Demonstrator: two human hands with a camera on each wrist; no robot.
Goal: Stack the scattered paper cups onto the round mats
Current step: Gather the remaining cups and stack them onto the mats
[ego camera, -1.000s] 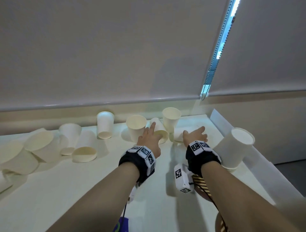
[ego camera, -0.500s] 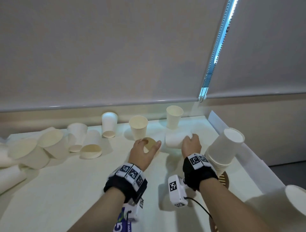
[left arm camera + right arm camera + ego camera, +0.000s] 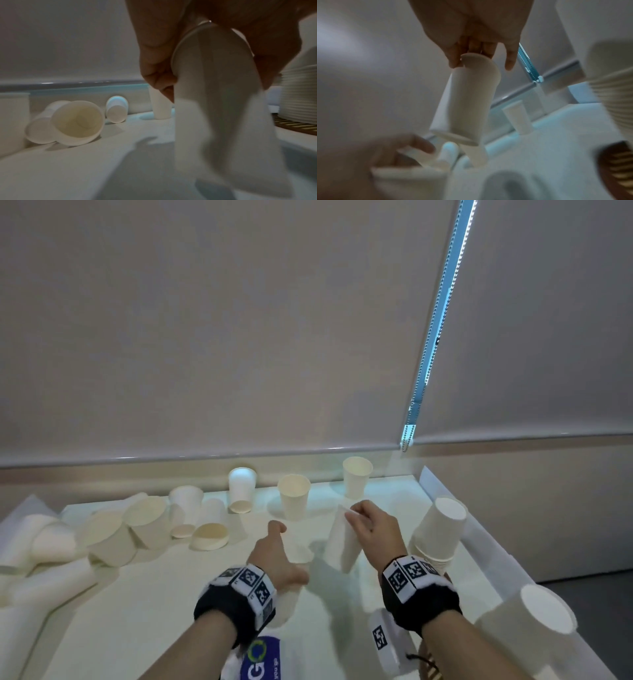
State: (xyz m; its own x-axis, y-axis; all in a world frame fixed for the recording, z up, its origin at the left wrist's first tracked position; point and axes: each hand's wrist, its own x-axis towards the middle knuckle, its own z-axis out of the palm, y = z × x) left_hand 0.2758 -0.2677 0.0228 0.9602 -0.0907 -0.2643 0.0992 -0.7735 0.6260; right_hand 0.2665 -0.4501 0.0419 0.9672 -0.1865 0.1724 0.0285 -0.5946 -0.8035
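Gripping an upturned paper cup (image 3: pixel 342 542) by its base, the right hand (image 3: pixel 375 529) holds it tilted above the surface (image 3: pixel 137 611). The left hand (image 3: pixel 274 559) curls round a second cup (image 3: pixel 217 94), mostly hidden beneath the wrist in the head view and smeared by blur in the left wrist view. A stack of cups (image 3: pixel 438 529) stands at the right on a round mat (image 3: pixel 295 124), only whose striped edge shows. Another stack (image 3: pixel 534 621) is cut off lower right. Loose cups (image 3: pixel 144 518), upright and tipped, line the far side. Roller blinds (image 3: pixel 239 320) and a bead chain (image 3: pixel 435 320) fill the background.
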